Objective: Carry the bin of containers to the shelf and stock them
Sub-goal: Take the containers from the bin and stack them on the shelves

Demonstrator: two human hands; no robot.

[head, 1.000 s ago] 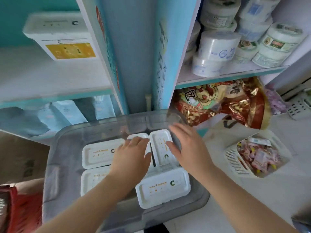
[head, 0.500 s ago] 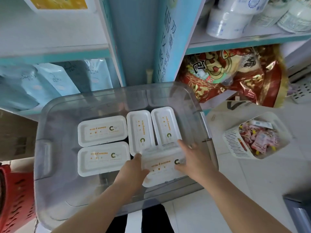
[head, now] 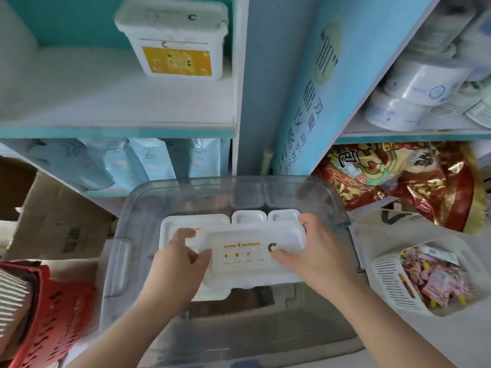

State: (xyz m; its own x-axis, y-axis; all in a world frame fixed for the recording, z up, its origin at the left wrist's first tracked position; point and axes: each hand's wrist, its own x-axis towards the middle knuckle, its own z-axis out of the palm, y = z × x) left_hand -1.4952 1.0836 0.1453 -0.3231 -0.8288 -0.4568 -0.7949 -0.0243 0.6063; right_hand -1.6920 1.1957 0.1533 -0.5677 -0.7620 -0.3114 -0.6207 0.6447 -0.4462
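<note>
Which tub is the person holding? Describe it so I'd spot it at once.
Find the clear bin in front of the blue shelves. Over the white tubs lying in it, the left hand and right hand grip the ends of one tub. It alone is raised, covering parts of the others, its orange print and dark C on top.

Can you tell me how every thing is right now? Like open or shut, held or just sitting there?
held container, lid on, gripped above the others.
left hand, grips its left end.
right hand, grips its right end.
clear bin, open-topped, more containers inside.
shelf container, lid on, upright.
white basket, full of wrapped sweets.
</note>
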